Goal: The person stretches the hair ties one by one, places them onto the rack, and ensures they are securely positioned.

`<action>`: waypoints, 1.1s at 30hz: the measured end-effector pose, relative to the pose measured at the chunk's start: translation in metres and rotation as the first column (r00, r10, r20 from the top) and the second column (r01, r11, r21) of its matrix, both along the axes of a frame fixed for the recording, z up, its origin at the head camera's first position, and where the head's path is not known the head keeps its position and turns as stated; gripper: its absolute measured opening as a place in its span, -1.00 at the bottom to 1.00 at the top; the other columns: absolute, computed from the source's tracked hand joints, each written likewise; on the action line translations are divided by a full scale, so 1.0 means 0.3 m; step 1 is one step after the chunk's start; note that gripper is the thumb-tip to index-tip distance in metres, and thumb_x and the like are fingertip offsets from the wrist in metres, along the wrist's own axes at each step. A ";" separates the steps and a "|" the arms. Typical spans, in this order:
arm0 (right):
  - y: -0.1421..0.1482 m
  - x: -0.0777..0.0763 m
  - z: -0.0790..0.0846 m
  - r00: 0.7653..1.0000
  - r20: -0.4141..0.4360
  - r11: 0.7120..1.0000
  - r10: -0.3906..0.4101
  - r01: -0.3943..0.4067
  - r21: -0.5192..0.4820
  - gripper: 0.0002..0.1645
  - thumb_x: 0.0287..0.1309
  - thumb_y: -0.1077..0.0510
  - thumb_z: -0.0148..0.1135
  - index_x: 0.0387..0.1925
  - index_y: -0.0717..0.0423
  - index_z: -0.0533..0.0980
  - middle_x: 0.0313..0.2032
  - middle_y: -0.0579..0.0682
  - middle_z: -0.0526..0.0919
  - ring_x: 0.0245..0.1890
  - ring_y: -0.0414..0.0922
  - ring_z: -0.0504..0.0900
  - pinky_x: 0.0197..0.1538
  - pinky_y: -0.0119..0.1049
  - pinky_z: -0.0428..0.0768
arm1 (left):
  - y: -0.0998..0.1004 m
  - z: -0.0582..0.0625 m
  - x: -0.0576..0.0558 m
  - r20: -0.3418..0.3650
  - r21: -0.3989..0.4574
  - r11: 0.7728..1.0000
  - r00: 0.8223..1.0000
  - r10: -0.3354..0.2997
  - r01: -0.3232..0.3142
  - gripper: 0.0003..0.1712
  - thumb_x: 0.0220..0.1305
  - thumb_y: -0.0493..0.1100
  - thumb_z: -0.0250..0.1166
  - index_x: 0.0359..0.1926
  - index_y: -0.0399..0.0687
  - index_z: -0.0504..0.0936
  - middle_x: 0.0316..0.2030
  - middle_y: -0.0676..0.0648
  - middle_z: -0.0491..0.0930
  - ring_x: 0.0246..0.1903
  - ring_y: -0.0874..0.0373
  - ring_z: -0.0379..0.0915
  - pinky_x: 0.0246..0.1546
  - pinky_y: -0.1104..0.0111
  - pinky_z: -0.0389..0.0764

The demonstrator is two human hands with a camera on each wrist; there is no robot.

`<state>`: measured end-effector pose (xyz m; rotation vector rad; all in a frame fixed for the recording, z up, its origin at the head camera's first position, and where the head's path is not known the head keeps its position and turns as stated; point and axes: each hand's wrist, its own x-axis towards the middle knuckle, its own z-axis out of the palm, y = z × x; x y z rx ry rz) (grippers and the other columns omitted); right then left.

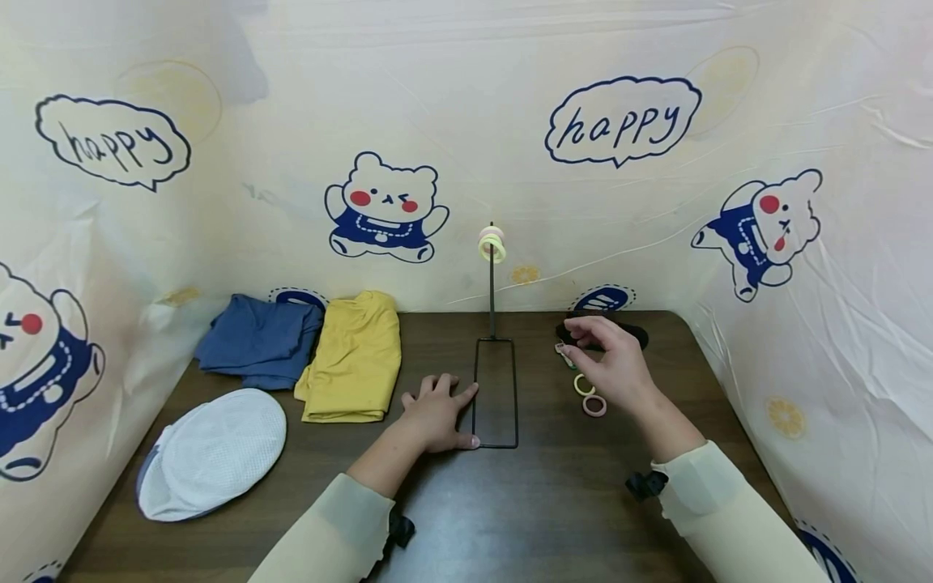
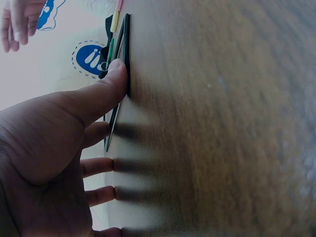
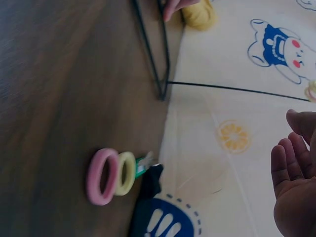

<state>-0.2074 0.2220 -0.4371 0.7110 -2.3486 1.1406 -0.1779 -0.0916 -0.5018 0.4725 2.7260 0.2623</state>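
Observation:
A black wire stand has a flat rectangular base [image 1: 516,397] on the table and an upright rod [image 1: 492,291] at its far end. Pale yellow and pink hair ties [image 1: 492,243] ring the rod near its top. My left hand [image 1: 433,417] lies spread at the base's left side, thumb on the near corner and fingertips down on the table. Raised over the table's right side, my right hand [image 1: 615,364] has thumb and fingers apart, holding nothing. Below it lie a yellow hair tie [image 3: 130,173] and a pink hair tie [image 3: 93,180].
Beyond the loose hair ties lie a small green-and-silver item [image 1: 564,355] and a black item [image 1: 636,334]. Folded blue cloth [image 1: 258,340], folded yellow cloth [image 1: 353,360] and a white cap [image 1: 219,453] occupy the left side. A printed curtain [image 1: 466,105] surrounds the wooden table.

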 end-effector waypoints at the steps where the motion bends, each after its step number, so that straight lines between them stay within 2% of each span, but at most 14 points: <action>1: 0.006 -0.001 -0.009 1.000 0.007 1.000 0.005 -0.005 0.002 -0.52 0.05 0.44 0.53 0.04 0.19 0.67 -0.07 0.07 0.73 -0.17 0.05 0.68 -0.08 -0.29 0.65 | 0.000 0.000 0.000 0.000 0.000 1.000 1.000 0.001 -0.001 0.11 0.14 0.46 0.41 0.63 0.39 0.16 0.56 -0.13 0.07 0.51 -0.30 -0.09 0.20 -0.48 0.14; 8: 0.057 -0.004 -0.076 0.995 0.098 0.996 -0.009 0.001 0.086 -0.55 0.11 0.36 0.53 0.06 0.13 0.67 -0.06 0.03 0.72 -0.14 0.07 0.70 -0.10 -0.07 0.69 | -0.001 0.003 -0.001 0.000 0.002 1.000 1.000 0.001 -0.001 0.11 0.14 0.46 0.42 0.63 0.39 0.15 0.56 -0.13 0.07 0.51 -0.31 -0.09 0.20 -0.48 0.13; 13: 0.092 -0.007 -0.121 0.983 0.180 0.989 -0.044 0.017 0.148 -0.54 0.14 0.30 0.54 0.09 0.10 0.66 -0.01 0.06 0.72 -0.09 0.10 0.71 -0.07 0.02 0.68 | -0.001 0.006 0.000 0.005 0.003 1.000 1.000 -0.001 0.001 0.11 0.15 0.45 0.42 0.63 0.38 0.17 0.56 -0.14 0.07 0.50 -0.31 -0.09 0.20 -0.48 0.13; 16: 0.106 -0.007 -0.139 0.963 0.263 0.984 -0.063 0.016 0.176 -0.51 0.15 0.25 0.54 0.13 0.07 0.65 0.04 0.11 0.71 -0.07 0.14 0.70 -0.06 0.08 0.67 | -0.002 0.006 0.001 0.007 0.006 1.000 1.000 -0.003 0.003 0.11 0.14 0.45 0.42 0.63 0.37 0.17 0.56 -0.14 0.08 0.50 -0.32 -0.08 0.20 -0.48 0.13; 22: 0.128 -0.012 -0.170 0.907 0.407 0.967 -0.109 0.002 0.254 -0.46 0.22 0.16 0.51 0.23 0.10 0.61 0.12 0.12 0.68 0.06 0.17 0.64 0.08 0.17 0.60 | -0.005 0.002 0.002 0.005 0.007 1.000 1.000 -0.003 0.003 0.12 0.13 0.46 0.42 0.63 0.37 0.17 0.56 -0.14 0.08 0.50 -0.31 -0.08 0.20 -0.48 0.14; 28: 0.149 -0.026 -0.201 0.877 0.460 0.945 -0.139 -0.022 0.327 -0.43 0.17 0.13 0.54 0.21 0.15 0.62 0.14 0.12 0.67 0.17 0.16 0.61 0.20 0.19 0.51 | -0.004 0.002 0.000 0.004 0.009 1.000 1.000 0.000 0.000 0.11 0.14 0.45 0.43 0.63 0.37 0.17 0.56 -0.14 0.08 0.50 -0.32 -0.08 0.20 -0.48 0.13; 33: 0.159 -0.035 -0.218 0.872 0.465 0.924 -0.155 -0.038 0.380 -0.42 0.13 0.13 0.57 0.18 0.18 0.63 0.14 0.16 0.68 0.18 0.18 0.59 0.21 0.19 0.49 | -0.004 0.000 -0.001 0.004 0.008 1.000 1.000 0.001 -0.001 0.12 0.13 0.46 0.43 0.63 0.38 0.17 0.56 -0.14 0.08 0.50 -0.31 -0.08 0.20 -0.48 0.13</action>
